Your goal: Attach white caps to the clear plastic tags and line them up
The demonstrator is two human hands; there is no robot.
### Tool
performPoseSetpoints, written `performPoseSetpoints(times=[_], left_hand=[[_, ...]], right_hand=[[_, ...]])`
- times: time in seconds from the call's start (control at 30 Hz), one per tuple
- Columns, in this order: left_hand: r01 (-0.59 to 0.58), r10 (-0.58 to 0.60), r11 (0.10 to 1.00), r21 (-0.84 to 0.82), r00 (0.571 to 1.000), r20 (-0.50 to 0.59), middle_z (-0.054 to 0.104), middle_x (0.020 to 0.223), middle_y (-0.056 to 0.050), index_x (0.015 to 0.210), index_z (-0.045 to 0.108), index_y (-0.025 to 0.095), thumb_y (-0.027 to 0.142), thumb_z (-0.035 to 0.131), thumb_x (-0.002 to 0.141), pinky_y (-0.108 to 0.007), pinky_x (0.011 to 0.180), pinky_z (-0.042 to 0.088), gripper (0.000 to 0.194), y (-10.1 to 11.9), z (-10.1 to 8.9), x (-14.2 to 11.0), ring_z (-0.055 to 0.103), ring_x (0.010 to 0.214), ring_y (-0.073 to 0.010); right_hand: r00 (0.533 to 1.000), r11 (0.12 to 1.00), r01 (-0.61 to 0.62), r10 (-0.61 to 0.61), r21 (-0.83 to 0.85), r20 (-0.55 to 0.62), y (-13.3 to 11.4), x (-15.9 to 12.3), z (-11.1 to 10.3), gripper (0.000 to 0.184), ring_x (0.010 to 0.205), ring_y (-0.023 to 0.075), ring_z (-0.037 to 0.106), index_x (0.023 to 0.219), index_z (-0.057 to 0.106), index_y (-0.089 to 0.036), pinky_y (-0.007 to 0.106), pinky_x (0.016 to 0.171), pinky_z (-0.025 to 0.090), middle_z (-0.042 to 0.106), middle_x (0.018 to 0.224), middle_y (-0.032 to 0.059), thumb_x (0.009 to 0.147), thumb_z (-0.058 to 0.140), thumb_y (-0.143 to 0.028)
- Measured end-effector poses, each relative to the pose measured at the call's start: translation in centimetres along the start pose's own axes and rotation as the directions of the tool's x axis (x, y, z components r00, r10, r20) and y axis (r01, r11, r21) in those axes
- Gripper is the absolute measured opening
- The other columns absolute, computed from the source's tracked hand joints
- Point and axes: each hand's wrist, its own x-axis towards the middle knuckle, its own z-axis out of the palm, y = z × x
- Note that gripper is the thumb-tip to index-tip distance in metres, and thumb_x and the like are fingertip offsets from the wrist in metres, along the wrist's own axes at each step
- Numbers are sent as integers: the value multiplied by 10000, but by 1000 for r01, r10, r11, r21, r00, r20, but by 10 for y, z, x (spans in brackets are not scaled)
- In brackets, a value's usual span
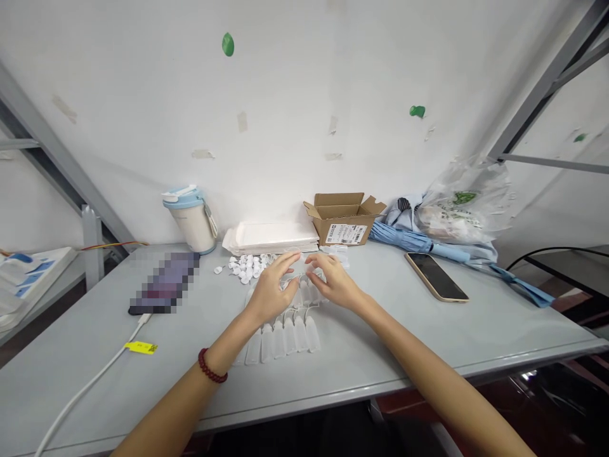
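My left hand (275, 287) hovers over the middle of the table, fingers stretched forward and thumb apart. Facing it, my right hand (335, 279) has its fingers loosely bent, with the thumb held away from them. I can make out nothing gripped in either hand. Beneath and between them stand or lie small translucent white plastic bottles (304, 293), partly hidden by my hands. Nearer to me is a row of similar translucent bottles (278, 340) with thin white loops at their far ends. A pile of small white caps (247, 269) lies beyond my left hand.
Behind the caps is a stack of flat white packages (271, 237), beside an open cardboard box (343, 222). A cup (191, 219) and a charging phone (166, 282) are at left. Another phone (436, 277), a folded blue umbrella (419, 242) and a plastic bag (464, 206) lie right.
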Motion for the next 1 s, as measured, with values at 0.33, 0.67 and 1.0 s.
performPoseSetpoints(times=[0.33, 0.67, 1.0], left_hand=[[-171, 163, 959, 226, 985, 53, 463, 1368, -118, 1295, 468, 157, 118, 457, 801, -438, 1037, 409, 495, -1, 3, -5, 424, 1270, -245], [-251, 243, 927, 279, 968, 61, 441, 1387, -115, 1263, 494, 168, 88, 432, 808, -430, 1028, 416, 467, -1, 4, -7, 435, 1262, -238], [-221, 231, 949, 223, 973, -19, 562, 1259, -93, 1156, 566, 199, 111, 443, 818, -413, 967, 466, 370, 2, 5, -6, 527, 1161, -225]], right_hand=[[998, 997, -56, 57, 54, -24, 3, -1, 2, 403, 899, 221, 604, 1271, 416, -191, 403, 858, 384, 655, 907, 67, 874, 473, -227], [978, 958, -209, 208, 196, 24, -2, 0, -4, 339, 538, 128, 500, 1188, 444, -196, 301, 650, 410, 665, 854, 26, 864, 485, -287], [964, 911, -252, 265, 327, 4, -3, 3, -8, 309, 724, 178, 609, 1143, 470, -193, 264, 592, 381, 677, 806, 28, 850, 500, -283]])
